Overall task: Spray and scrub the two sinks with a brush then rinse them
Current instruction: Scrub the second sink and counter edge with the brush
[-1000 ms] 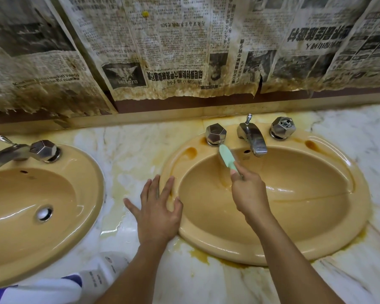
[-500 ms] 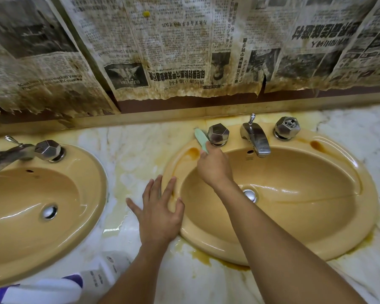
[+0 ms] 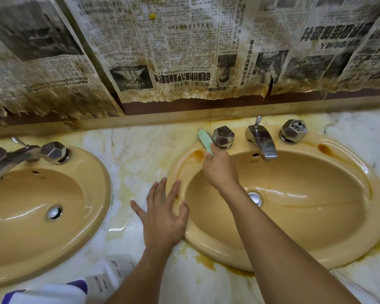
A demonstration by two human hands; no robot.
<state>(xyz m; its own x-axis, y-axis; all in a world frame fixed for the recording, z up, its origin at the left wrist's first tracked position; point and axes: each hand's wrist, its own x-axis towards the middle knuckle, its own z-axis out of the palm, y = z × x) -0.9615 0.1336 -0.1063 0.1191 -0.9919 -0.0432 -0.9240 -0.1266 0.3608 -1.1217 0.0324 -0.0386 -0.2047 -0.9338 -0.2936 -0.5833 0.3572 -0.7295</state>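
Two tan sinks sit in a stained marble counter: the right sink (image 3: 316,218) and the left sink (image 3: 31,227). My right hand (image 3: 219,170) grips a pale green brush (image 3: 205,141), whose head lies on the right sink's back-left rim, just left of the faceted metal knob (image 3: 223,137). A brown stain (image 3: 196,155) marks the rim beside it. My left hand (image 3: 162,216) rests flat, fingers spread, on the right sink's left rim and the counter.
The right sink has a chrome faucet (image 3: 261,142), a second knob (image 3: 293,130) and a drain (image 3: 255,198). The left sink has its own faucet (image 3: 11,159). A white spray bottle (image 3: 105,277) lies at the counter's front edge. Stained newspaper (image 3: 184,51) covers the wall.
My right hand carried the brush from under the faucet leftward and up onto the back-left rim beside the left knob. My left hand stayed in place.
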